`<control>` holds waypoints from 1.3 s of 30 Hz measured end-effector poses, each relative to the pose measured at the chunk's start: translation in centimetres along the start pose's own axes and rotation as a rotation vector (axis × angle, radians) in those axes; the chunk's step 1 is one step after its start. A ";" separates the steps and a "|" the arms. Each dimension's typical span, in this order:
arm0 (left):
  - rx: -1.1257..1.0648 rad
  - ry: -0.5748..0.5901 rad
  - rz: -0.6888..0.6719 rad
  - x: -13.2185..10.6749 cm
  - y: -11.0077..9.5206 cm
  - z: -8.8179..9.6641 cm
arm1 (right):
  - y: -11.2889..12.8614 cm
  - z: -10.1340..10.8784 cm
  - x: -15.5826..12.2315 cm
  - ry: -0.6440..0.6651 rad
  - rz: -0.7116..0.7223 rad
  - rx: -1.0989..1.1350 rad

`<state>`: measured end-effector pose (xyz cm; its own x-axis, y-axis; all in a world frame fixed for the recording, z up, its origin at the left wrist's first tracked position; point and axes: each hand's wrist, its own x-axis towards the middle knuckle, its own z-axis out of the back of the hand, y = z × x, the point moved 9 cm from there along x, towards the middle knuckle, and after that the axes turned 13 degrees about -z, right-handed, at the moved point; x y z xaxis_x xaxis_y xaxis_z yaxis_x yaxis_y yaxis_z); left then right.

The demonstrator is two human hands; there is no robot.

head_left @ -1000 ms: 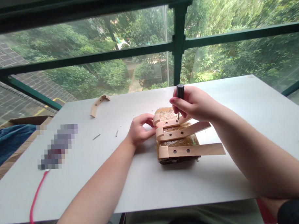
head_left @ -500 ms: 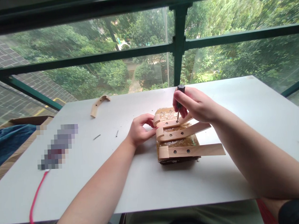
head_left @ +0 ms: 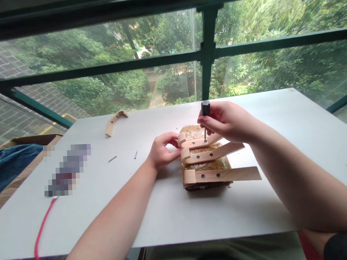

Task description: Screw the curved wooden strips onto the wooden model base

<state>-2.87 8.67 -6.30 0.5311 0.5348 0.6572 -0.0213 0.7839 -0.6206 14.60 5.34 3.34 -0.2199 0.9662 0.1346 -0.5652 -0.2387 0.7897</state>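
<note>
A small wooden block (head_left: 204,165) lies on the white table (head_left: 170,206), with three curved wooden hooks screwed across its top. My right hand (head_left: 227,120) is closed round a black-handled screwdriver (head_left: 205,108), held upright with its tip on a screw in the farthest hook (head_left: 195,141). My left hand (head_left: 162,148) pinches the curled left end of that hook and the block's left edge, fingers bent. The nearest hook (head_left: 223,175) shows two dark screws.
A loose curved wooden hook (head_left: 114,120) lies at the far left of the table. Two loose screws (head_left: 112,159) (head_left: 135,154) lie left of my left hand. A blurred-out object (head_left: 67,169) with a red cable (head_left: 42,229) sits near the left edge. Windows stand beyond the table.
My right hand has twisted on the screwdriver: its handle leaned right before and now stands straight up. My left hand and the block have not moved.
</note>
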 end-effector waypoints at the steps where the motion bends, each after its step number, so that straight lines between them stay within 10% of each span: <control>1: -0.001 0.002 0.001 0.0 0.0 0.0 | -0.1 -0.1 0.0 0.007 0.000 0.015; 39: 0.012 0.007 0.007 -0.1 0.3 0.0 | -2.1 -0.4 0.5 0.184 -0.052 0.037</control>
<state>-2.98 8.81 -6.53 0.5372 0.5377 0.6499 -0.0347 0.7839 -0.6199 15.36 6.27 1.48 -0.3348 0.9422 -0.0159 -0.5508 -0.1820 0.8145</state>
